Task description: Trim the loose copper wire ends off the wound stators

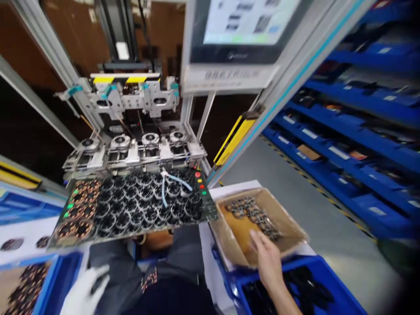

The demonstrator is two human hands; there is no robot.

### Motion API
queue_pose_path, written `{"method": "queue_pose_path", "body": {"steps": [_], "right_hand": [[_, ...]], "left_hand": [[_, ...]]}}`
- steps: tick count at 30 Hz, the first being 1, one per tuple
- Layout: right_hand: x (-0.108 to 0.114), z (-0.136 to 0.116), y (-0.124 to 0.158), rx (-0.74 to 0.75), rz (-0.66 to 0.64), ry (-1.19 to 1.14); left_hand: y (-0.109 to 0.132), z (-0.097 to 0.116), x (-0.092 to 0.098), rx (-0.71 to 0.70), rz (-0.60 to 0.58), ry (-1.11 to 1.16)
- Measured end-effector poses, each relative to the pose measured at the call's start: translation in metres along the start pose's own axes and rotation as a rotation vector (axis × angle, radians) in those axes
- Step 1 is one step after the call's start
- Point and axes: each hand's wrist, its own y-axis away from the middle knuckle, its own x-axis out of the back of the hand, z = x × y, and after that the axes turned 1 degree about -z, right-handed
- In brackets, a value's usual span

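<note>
My left hand (85, 291), in a white glove, hovers low at the left over my dark trousers; its thumb and fingers stand apart with nothing visible between them. My bare right hand (268, 258) reaches over the near edge of a cardboard box (288, 218). Its fingers stretch toward a brown cardboard sheet (239, 227) inside; whether they touch it I cannot tell. Beside the sheet lie rows of metal ring-shaped parts (252, 212). Ahead, many black ring-shaped parts (144, 205) cover a bench, with blue-handled pliers (164, 175) resting on top.
Copper-wound parts (80, 201) sit at the bench's left end. Behind is a machine with several fixtures (151, 140) under a screen (246, 26). Blue bins (315, 271) stand at lower right and lower left (59, 280). A yellow-fronted post (232, 140) and shelving (344, 127) are at right.
</note>
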Motion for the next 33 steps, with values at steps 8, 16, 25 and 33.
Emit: {"method": "queue_pose_path", "body": {"steps": [8,16,25,33], "right_hand": [[-0.115,0.008,-0.065,0.389,-0.126,0.398],[-0.177,0.024,-0.066,0.614,-0.123,0.474],[-0.169,0.038,-0.079,0.597,-0.193,0.517],[-0.165,0.035,-0.072,0.647,-0.201,0.481]], "left_hand": [[-0.020,-0.084,0.019,0.200,0.733,-0.152],[-0.087,-0.129,0.029,0.127,0.415,-0.135],[-0.130,-0.118,0.032,0.155,0.500,0.223],[-0.106,-0.100,0.043,0.208,0.849,0.740]]}}
